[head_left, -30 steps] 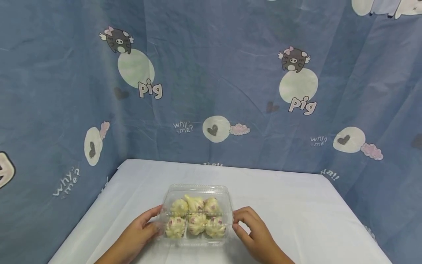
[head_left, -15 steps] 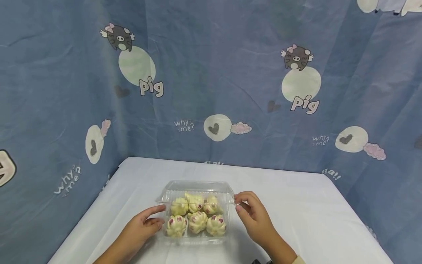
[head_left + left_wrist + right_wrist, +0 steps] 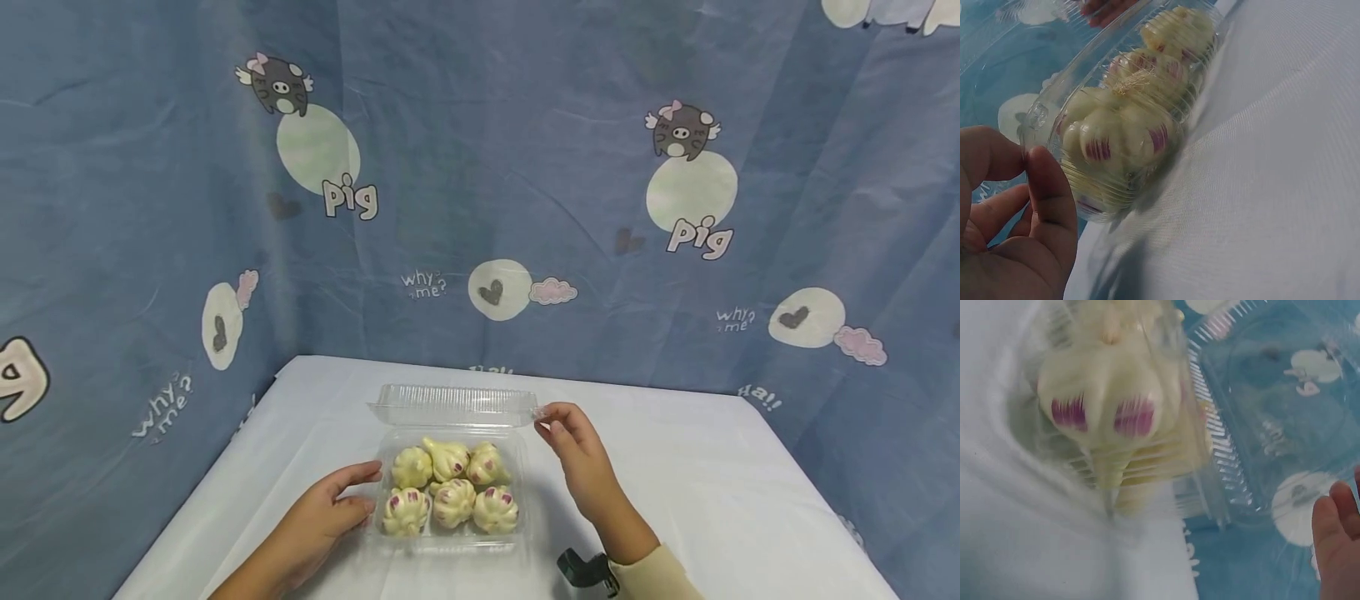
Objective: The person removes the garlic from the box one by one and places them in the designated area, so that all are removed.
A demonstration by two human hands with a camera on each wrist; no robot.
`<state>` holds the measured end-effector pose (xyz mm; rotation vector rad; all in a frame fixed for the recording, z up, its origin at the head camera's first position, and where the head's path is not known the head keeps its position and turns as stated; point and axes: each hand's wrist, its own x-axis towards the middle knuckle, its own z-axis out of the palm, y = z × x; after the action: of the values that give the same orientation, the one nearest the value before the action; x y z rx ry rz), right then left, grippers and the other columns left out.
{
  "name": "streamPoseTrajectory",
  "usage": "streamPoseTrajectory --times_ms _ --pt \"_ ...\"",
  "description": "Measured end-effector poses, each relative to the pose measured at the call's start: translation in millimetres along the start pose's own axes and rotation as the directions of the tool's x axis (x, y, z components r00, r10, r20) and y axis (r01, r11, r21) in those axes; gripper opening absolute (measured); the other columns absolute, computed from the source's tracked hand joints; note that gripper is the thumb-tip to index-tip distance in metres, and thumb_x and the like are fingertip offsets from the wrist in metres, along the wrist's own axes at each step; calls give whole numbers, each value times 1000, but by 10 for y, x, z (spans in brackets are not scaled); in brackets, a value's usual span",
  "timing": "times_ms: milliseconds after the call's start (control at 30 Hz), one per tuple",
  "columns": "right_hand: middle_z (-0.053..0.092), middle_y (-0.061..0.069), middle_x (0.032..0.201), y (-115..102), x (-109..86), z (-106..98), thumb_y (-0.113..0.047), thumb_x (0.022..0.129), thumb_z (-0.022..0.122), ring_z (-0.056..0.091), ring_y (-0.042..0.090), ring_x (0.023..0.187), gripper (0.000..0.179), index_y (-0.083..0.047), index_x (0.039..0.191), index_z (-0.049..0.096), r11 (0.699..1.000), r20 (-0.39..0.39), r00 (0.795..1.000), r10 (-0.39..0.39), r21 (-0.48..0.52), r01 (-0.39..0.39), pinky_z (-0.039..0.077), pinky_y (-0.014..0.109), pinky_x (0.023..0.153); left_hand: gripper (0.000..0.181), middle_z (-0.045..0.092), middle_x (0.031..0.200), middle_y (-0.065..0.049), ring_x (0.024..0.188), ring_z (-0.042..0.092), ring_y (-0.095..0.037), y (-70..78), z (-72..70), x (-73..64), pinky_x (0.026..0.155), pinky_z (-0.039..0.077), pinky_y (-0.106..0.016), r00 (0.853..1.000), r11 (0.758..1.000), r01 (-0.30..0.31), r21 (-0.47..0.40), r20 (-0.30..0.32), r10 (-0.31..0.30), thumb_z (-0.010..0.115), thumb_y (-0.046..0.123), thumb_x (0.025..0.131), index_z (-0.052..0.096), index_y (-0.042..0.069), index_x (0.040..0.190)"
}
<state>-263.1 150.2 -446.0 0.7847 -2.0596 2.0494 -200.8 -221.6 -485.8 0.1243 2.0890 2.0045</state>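
Note:
A clear plastic clamshell box [image 3: 450, 543] sits on the white-covered table, its hinged lid [image 3: 457, 406] raised and tilted up at the back. Two rows of garlic bulbs [image 3: 453, 502], cream with purple marks, fill the base. My left hand [image 3: 318, 512] is at the box's left side; in the left wrist view its thumb and a finger [image 3: 1050, 194] pinch the rim. At the lid's right corner, the thumb and fingers of my right hand [image 3: 581, 458] pinch the edge. The right wrist view has the lid [image 3: 1260, 412] standing beyond the garlic.
A dark strap-like piece [image 3: 585, 571] is at my right wrist by the cream sleeve [image 3: 656, 575]. Blue cloth printed with pigs [image 3: 480, 208] hangs behind and on both sides of the white tabletop [image 3: 660, 467].
The lid has swung up and back from over the garlic, carried by my right hand, which has moved away and upward. My left hand stays at the box's left side.

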Motion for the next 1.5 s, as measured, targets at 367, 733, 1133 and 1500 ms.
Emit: streamPoseTrajectory --times_ms 367,733,1133,1500 --pt "38 26 158 279 61 -114 -27 117 22 35 30 153 58 18 154 21 960 164 984 67 259 -108 32 42 125 69 33 160 -30 92 62 -12 -36 8 -8 84 58 -29 1000 1000 7 -14 -19 -8 65 4 97 34 -10 157" --pt "4 32 170 545 155 -157 -38 115 7 4 47 159 64 1 166 8 906 261 956 132 360 -223 13 57 128 66 31 165 -23 87 58 -9 5 12 17 81 56 -26 999 1000 1 -23 -39 -2 63 5 99 36 -5 158" --pt "-8 24 173 728 155 -146 -40 113 2 -5 42 161 67 1 166 -2 843 293 945 142 464 -271 6 60 128 67 29 165 -25 90 60 -9 14 38 -3 84 56 -26 1000 999 -8 -31 -27 7 63 4 99 33 -8 158" --pt "-5 22 174 803 138 -177 -45 113 2 -2 38 161 71 3 165 -1 772 306 931 197 537 -340 34 39 124 68 29 165 -24 88 59 -9 25 34 -14 84 56 -26 999 999 14 -41 -32 -15 63 6 100 33 -6 159"
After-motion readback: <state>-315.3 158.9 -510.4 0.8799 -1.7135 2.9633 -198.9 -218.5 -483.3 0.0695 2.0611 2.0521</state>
